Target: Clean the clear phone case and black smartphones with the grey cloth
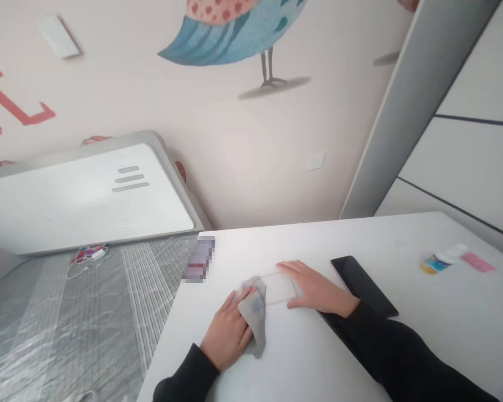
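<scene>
On the white table [285, 363], my left hand [228, 332] is closed on a grey cloth [254, 315]. Part of the cloth folds over its fingers and part hangs down onto the tabletop. The cloth covers the left end of a clear, flat rectangular case [279, 287], which looks like a phone case. From the right, my right hand [312, 287] grips this case, thumb at the near edge and fingers along the far edge. Under my right forearm lies a black tablet [364, 285], partly hidden by the sleeve.
A white bottle [442, 259] with a coloured label lies on its side at the right, beside a pink flat piece [478, 262]. A pixelated purple item [199, 259] is at the table's far left corner. Left of the table is a plastic-covered bed [88, 312].
</scene>
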Demonstrator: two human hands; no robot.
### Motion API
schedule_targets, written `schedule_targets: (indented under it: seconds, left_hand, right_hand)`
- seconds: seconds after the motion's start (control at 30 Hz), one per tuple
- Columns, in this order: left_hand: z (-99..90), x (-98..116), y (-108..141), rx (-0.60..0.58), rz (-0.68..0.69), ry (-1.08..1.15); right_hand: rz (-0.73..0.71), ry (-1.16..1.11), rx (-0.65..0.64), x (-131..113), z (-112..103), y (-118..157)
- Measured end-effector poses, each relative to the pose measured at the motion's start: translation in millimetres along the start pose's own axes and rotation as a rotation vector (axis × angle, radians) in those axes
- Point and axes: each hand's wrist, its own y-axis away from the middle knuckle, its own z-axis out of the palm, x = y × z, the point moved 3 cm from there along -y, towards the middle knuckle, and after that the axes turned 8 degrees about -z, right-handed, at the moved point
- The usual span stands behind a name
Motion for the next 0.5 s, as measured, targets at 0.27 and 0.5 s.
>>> schedule_targets:
  seconds: [0.27,0.5]
  left_hand:
    - [12.3,23,-60,-0.112,0.256,0.011]
    - [13.2,24,-63,-0.114,0.292,-0.040]
  right_hand:
    - [-0.135,0.013,0.048,11,7,-5]
    - [-0.180,0.037,0.056,10,5,-6]
